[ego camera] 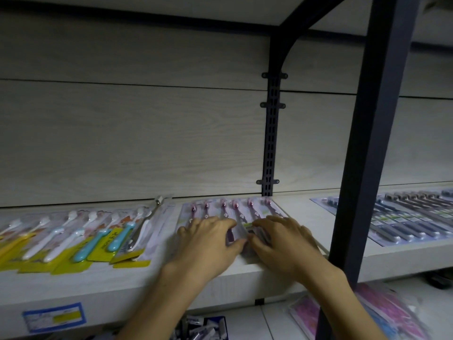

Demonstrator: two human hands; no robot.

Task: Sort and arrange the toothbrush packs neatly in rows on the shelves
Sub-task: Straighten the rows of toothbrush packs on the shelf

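Price label [54,316]: a blue and yellow tag is sitting on the front edge of the shelf [137,285], far left.
Yellow-card packs [73,239]: toothbrush packs with white and light blue handles are lying in an overlapping, fanned row on the left part of the shelf, heads pointing toward the back wall.
Clear pack [149,222]: one pack with a white brush is lying tilted just beside the right end of the yellow row.
Left hand [208,244]: it is resting palm down on the left half of the pink packs, fingers [196,222] loosely bent and spread over them, thumb lying near the right hand's thumb.
Pink packs [232,208]: a row of packs with dark pink brush heads is lying flat mid-shelf, just in front of the back wall; their near ends are hidden under both hands.
Right hand [284,241]: it is lying palm down on the right half of the pink packs, fingers [267,223] curled onto a pack edge; I cannot tell whether it is pinching or only pressing.
Black upright [362,143]: a dark post is standing at the shelf's front, right of the hands.
Dark-handled packs [411,217]: a neat row is lying on the right part of the shelf, well apart from the hands.
Lower shelf [274,320]: pink packets [392,312] are lying at the right, blurred.
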